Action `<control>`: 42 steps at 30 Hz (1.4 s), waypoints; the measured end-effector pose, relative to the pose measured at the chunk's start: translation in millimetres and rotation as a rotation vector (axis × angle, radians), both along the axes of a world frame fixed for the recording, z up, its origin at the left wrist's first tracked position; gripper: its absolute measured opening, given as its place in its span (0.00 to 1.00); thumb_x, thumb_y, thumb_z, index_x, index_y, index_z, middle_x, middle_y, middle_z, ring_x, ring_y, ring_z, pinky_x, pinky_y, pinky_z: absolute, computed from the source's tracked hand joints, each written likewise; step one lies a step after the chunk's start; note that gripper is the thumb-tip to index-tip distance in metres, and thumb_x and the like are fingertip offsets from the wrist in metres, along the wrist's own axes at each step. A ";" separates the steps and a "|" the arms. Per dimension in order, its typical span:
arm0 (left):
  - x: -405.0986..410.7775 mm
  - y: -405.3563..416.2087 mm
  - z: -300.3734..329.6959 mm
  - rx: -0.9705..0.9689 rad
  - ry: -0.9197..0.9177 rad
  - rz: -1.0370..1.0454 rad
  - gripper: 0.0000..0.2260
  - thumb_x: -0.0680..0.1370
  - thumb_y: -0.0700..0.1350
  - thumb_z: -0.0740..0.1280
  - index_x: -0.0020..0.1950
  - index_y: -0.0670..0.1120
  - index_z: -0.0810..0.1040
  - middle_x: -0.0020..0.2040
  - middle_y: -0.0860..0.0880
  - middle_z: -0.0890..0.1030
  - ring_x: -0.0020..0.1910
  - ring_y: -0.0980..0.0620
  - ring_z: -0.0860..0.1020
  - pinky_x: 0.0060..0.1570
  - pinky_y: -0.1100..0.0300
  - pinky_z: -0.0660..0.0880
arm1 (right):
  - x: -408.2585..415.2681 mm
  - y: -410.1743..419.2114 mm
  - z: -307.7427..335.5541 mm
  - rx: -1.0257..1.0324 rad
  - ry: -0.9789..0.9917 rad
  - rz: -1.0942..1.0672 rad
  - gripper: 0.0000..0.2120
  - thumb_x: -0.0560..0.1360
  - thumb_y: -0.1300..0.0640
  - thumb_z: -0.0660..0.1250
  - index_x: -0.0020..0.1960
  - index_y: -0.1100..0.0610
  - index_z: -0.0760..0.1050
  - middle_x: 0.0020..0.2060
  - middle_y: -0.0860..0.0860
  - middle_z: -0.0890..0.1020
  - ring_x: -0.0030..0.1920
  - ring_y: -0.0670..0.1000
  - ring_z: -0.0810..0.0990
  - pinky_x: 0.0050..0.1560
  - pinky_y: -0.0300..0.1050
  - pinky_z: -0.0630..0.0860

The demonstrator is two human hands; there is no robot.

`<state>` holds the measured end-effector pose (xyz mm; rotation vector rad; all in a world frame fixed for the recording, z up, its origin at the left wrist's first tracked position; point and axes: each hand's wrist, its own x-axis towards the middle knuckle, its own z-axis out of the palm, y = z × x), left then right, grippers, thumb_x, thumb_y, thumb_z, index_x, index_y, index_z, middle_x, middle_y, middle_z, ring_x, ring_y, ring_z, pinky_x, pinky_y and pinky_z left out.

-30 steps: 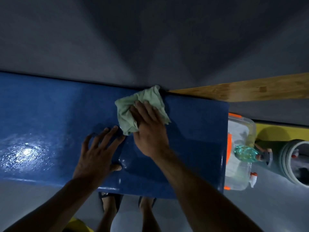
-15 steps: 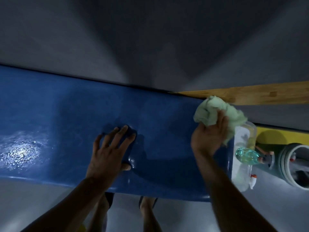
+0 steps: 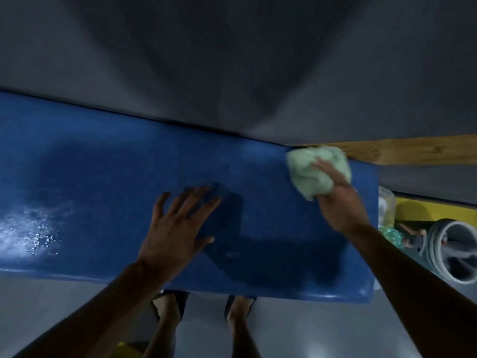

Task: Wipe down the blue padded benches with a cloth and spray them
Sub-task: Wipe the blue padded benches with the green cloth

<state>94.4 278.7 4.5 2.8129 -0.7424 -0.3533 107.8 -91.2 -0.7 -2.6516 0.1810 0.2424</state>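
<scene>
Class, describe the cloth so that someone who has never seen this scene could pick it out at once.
Find the long blue bench running across the picture. Go to its far right corner, next to the wooden board, where the right hand presses down. The cloth is the crumpled pale green bundle under those fingers, the only soft, light thing on the blue padding.

We are finding no readable text, no labels, no brand names, no numbers, no signs showing anywhere in this dim, blurred view
</scene>
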 end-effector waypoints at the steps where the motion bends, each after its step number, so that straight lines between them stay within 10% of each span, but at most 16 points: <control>1: 4.4 15.9 1.5 0.002 -0.015 0.035 0.35 0.72 0.62 0.68 0.76 0.54 0.64 0.76 0.49 0.64 0.73 0.45 0.65 0.69 0.39 0.59 | -8.6 -1.1 4.7 0.006 0.005 -0.147 0.30 0.75 0.57 0.62 0.75 0.43 0.63 0.75 0.40 0.64 0.72 0.51 0.69 0.65 0.54 0.73; 8: 17.6 94.0 -4.9 0.123 0.061 0.137 0.32 0.72 0.64 0.60 0.75 0.54 0.66 0.77 0.49 0.63 0.74 0.43 0.65 0.68 0.37 0.58 | 27.2 161.6 -31.2 -0.130 0.005 -0.697 0.32 0.75 0.51 0.51 0.77 0.63 0.59 0.76 0.62 0.62 0.76 0.65 0.60 0.75 0.60 0.54; 13: 17.8 90.7 -5.8 0.128 0.088 0.155 0.34 0.71 0.59 0.72 0.75 0.54 0.67 0.78 0.49 0.63 0.74 0.43 0.64 0.70 0.36 0.57 | 37.0 249.1 -29.1 -0.062 -0.094 0.012 0.29 0.77 0.49 0.56 0.76 0.57 0.63 0.76 0.54 0.64 0.77 0.56 0.59 0.77 0.52 0.53; 17: 23.3 95.8 -5.7 0.142 0.096 0.119 0.35 0.69 0.60 0.73 0.75 0.54 0.67 0.77 0.49 0.64 0.74 0.43 0.66 0.69 0.35 0.57 | 36.5 164.5 -22.4 -0.125 -0.115 0.454 0.28 0.76 0.54 0.58 0.75 0.58 0.65 0.75 0.52 0.65 0.76 0.54 0.61 0.73 0.57 0.63; 22: 21.4 94.0 -8.5 0.134 0.099 0.121 0.35 0.70 0.58 0.73 0.75 0.53 0.66 0.78 0.49 0.63 0.75 0.42 0.64 0.70 0.35 0.56 | -8.1 68.9 -4.9 -0.037 -0.050 -0.277 0.27 0.78 0.53 0.60 0.76 0.49 0.62 0.76 0.47 0.64 0.75 0.54 0.64 0.71 0.58 0.68; 28: 21.2 94.1 -11.5 0.105 0.083 0.132 0.36 0.69 0.57 0.74 0.75 0.53 0.67 0.77 0.49 0.64 0.74 0.42 0.65 0.70 0.35 0.57 | 54.6 192.6 -22.7 0.047 -0.017 -0.692 0.32 0.73 0.49 0.54 0.75 0.58 0.62 0.73 0.58 0.66 0.73 0.61 0.64 0.73 0.57 0.63; 33: 22.1 97.4 -14.6 0.112 0.074 0.122 0.35 0.70 0.60 0.72 0.75 0.54 0.66 0.78 0.50 0.63 0.75 0.43 0.64 0.70 0.36 0.58 | 53.0 302.4 -23.7 -0.063 -0.111 0.054 0.29 0.76 0.51 0.55 0.76 0.57 0.63 0.76 0.54 0.64 0.77 0.56 0.58 0.77 0.54 0.54; 37: 23.5 99.4 -15.2 0.097 0.070 0.114 0.35 0.71 0.60 0.72 0.75 0.55 0.65 0.78 0.51 0.63 0.75 0.43 0.64 0.70 0.36 0.57 | 33.7 207.9 -25.3 -0.153 -0.119 0.432 0.28 0.77 0.52 0.55 0.77 0.55 0.62 0.77 0.50 0.62 0.78 0.52 0.57 0.75 0.56 0.60; 42: 20.7 95.1 -13.3 0.073 0.067 0.139 0.34 0.71 0.58 0.72 0.75 0.54 0.67 0.77 0.50 0.64 0.74 0.41 0.64 0.70 0.36 0.58 | -31.6 87.1 -2.9 -0.049 -0.049 -0.122 0.30 0.75 0.54 0.60 0.76 0.52 0.62 0.77 0.46 0.63 0.77 0.49 0.58 0.71 0.61 0.66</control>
